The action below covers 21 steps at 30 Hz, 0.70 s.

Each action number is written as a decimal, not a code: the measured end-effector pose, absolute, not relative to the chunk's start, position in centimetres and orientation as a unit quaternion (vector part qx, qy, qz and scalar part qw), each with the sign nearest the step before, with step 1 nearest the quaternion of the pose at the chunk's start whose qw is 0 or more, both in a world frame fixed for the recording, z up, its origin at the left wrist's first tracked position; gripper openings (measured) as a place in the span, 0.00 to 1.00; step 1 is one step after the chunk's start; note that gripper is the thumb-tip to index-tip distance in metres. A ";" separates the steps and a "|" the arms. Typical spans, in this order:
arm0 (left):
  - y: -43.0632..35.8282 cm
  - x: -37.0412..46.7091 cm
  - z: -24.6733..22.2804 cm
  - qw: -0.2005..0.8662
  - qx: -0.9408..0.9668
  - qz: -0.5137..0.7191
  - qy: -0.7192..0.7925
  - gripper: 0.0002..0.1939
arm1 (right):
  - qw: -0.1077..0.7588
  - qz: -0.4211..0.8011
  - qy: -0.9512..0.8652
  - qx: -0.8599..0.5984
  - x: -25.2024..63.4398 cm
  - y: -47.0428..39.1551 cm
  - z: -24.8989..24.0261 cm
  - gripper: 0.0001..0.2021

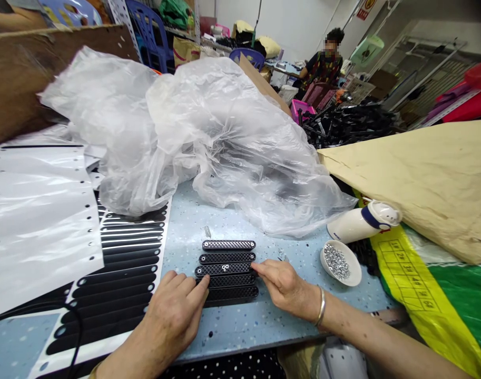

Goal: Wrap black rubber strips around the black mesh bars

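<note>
Several black plastic strips with a crosshatched surface lie in a row on the speckled blue table. Small silvery rings show at both ends of the two farthest strips and at the left end of the middle one. A few loose metal rings rest on that middle strip. My left hand is curled, its fingertips gripping the left end of a nearer strip. My right hand, wearing a bracelet, is pinched at the middle strip's right end; whatever is between its fingertips is hidden.
A white bowl of small metal pieces and a white bottle stand at right. Crumpled clear plastic covers the back. Black strip sheets and white sheets lie at left. Another person sits in the background.
</note>
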<state>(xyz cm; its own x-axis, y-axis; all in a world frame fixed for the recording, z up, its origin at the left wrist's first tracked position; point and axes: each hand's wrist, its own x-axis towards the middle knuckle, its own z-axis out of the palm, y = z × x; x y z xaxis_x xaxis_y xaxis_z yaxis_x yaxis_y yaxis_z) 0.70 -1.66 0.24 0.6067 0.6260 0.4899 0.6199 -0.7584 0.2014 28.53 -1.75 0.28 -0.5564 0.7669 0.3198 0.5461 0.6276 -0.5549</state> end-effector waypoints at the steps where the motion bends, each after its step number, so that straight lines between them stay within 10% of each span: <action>1: -1.6 0.7 0.2 0.006 0.897 0.274 0.347 0.10 | 0.264 0.187 -0.869 -0.375 28.5 -1.8 0.3 0.20; 21: 0.9 3.2 0.5 0.063 0.915 0.152 0.369 0.11 | 0.141 0.084 -0.894 -0.418 22.1 0.4 1.4 0.11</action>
